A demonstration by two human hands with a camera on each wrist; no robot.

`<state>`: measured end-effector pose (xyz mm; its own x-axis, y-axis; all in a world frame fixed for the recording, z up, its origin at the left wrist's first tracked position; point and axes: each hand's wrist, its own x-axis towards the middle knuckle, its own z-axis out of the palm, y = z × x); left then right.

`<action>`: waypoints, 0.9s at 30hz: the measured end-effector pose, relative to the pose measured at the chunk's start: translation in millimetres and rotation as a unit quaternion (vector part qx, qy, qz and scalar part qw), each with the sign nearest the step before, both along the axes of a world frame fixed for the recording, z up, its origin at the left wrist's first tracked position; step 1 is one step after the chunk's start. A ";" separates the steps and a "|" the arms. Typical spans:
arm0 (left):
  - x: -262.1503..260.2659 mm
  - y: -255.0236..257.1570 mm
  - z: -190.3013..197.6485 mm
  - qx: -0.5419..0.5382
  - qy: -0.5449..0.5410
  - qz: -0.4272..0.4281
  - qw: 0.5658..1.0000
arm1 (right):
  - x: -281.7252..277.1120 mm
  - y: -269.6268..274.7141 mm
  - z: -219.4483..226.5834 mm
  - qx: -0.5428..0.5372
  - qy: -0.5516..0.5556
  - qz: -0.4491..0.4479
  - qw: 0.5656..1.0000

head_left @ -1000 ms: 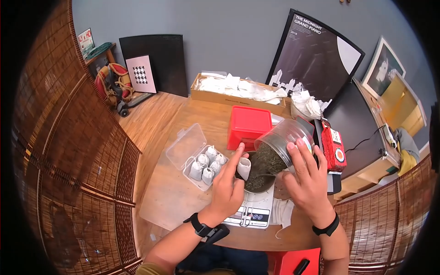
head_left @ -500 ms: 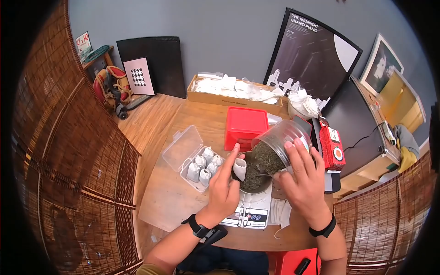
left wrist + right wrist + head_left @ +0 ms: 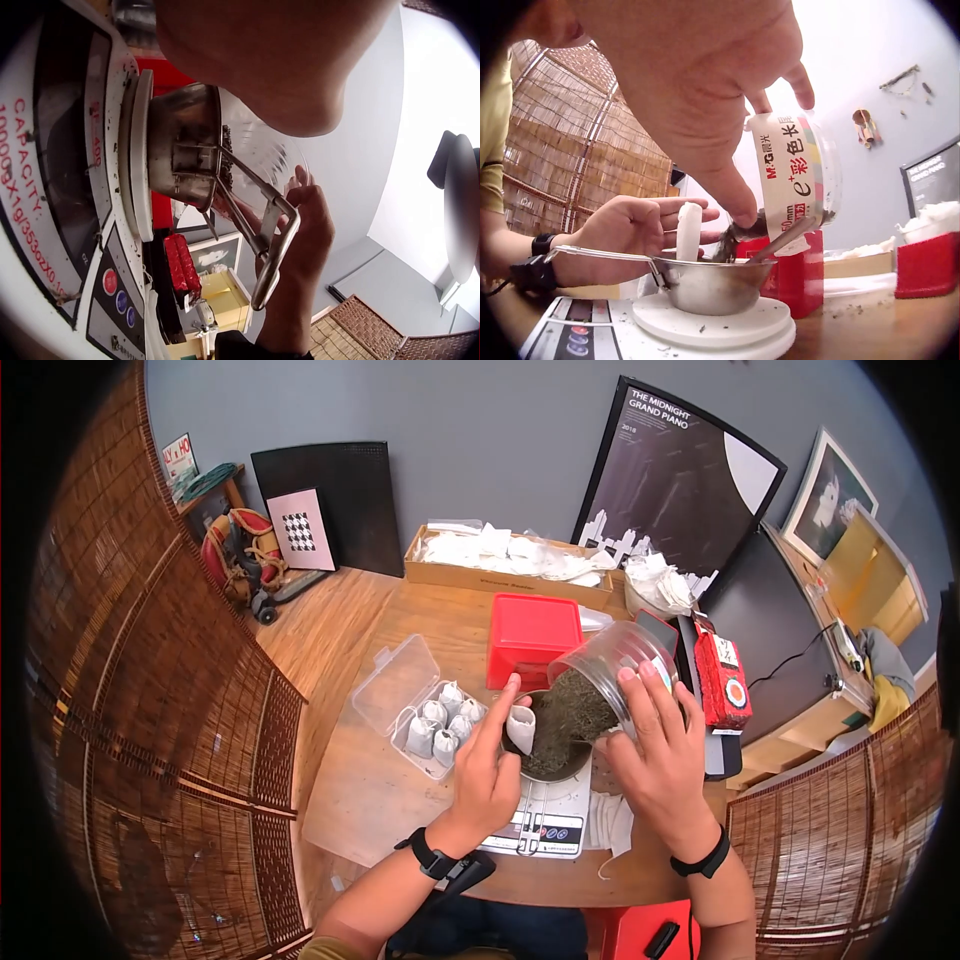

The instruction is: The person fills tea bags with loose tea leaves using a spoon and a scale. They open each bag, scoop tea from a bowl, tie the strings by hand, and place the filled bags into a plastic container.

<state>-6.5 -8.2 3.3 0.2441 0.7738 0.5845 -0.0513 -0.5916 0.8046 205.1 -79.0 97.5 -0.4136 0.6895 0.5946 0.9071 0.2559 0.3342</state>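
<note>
My right hand (image 3: 655, 765) grips a clear plastic jar (image 3: 622, 650), tilted with its mouth over a small metal bowl (image 3: 712, 289). Dark dried leaves (image 3: 588, 705) spill from the jar into the bowl, where more lie heaped. On the bowl's left side a small white pouch (image 3: 520, 730) stands upright, its mouth up. My left hand (image 3: 487, 775) is beside that pouch and the bowl's rim, fingers extended behind the pouch. The bowl, with a long wire handle (image 3: 262, 217), sits on a white kitchen scale (image 3: 560, 838). A spoon handle (image 3: 786, 238) leans out of the bowl.
Left of the bowl, an open clear box (image 3: 395, 695) holds several filled white pouches. A red box (image 3: 535, 628) stands right behind the bowl, and a carton (image 3: 510, 578) of white pouches farther back. Flat pouches (image 3: 612, 820) lie right of the scale; a red packet (image 3: 722, 680) stands at right.
More leaves have slid from the tilted jar into the bowl, and the spoon there is harder to see from above. Both hands keep nearly the same place; the head view shifts slightly.
</note>
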 end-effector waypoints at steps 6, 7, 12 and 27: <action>0.6 0.2 0.8 0.003 -0.002 0.005 1.000 | 2.0 -1.6 3.2 0.001 0.066 -0.005 0.998; 1.3 0.7 0.7 0.006 -0.011 0.010 1.000 | 2.7 -3.1 6.3 0.002 0.066 -0.006 0.998; 1.5 0.2 0.5 0.002 -0.010 0.009 1.000 | 24.0 -4.3 12.4 0.001 0.283 -0.007 0.959; 0.7 0.0 -4.9 -0.025 -0.015 -0.035 0.999 | 98.4 -0.1 -67.2 -0.123 0.539 -0.151 0.819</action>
